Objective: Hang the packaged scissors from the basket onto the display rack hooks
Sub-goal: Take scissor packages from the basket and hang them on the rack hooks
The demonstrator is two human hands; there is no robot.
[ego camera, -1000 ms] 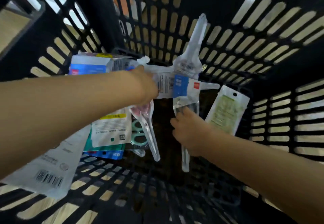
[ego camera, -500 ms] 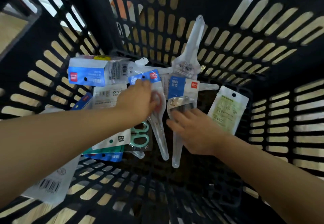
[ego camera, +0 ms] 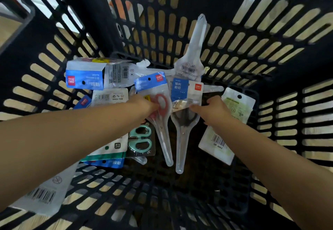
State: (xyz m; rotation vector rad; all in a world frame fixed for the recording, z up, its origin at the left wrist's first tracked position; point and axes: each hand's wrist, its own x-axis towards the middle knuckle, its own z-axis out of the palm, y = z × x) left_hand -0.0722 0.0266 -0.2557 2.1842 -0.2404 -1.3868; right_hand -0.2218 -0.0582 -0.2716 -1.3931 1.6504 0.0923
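I look down into a black slotted basket [ego camera: 270, 37] holding several packaged scissors. My left hand [ego camera: 144, 104] grips a clear pack of red-handled scissors [ego camera: 160, 114] with a blue header card, its tip pointing toward me. My right hand [ego camera: 212, 110] pinches a clear pack of black-handled scissors [ego camera: 183, 121] by its handle end; it lies parallel, just right of the red one. The display rack is out of view.
Other packs lie around: a mint-handled pair [ego camera: 140, 139] under my left forearm, a blue-and-white box pack [ego camera: 93, 75] at the back left, a clear pack leaning on the far wall [ego camera: 194, 49], a green-printed pack [ego camera: 232, 121] at the right, a barcode pack [ego camera: 45, 193] at the near left.
Both hands drew toward me within the basket. The red-handled pack and the black-handled pack now hang side by side, tips toward me, each held by one hand.
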